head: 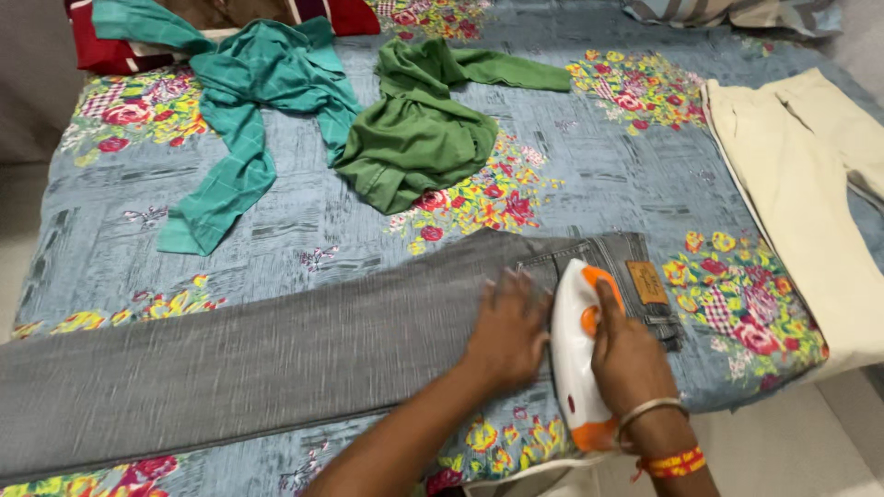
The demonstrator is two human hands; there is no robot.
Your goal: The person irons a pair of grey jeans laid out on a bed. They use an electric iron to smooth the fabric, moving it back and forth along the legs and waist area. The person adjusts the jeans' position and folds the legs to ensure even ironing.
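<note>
We see a bed [608, 175] under a grey-blue floral sheet [120, 239], pale floor [792, 442] at near right, and a striped pillow [737, 13] far right.

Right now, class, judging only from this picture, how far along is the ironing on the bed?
Done: nothing can be called finished; the cream trousers lie flat at the right, but whether pressed I cannot tell. In hand: the grey jeans lie stretched out, the left hand flattening them while the right hand grips the white and orange iron near the waistband. Left: the teal shirt and green shirt lie crumpled.
</note>
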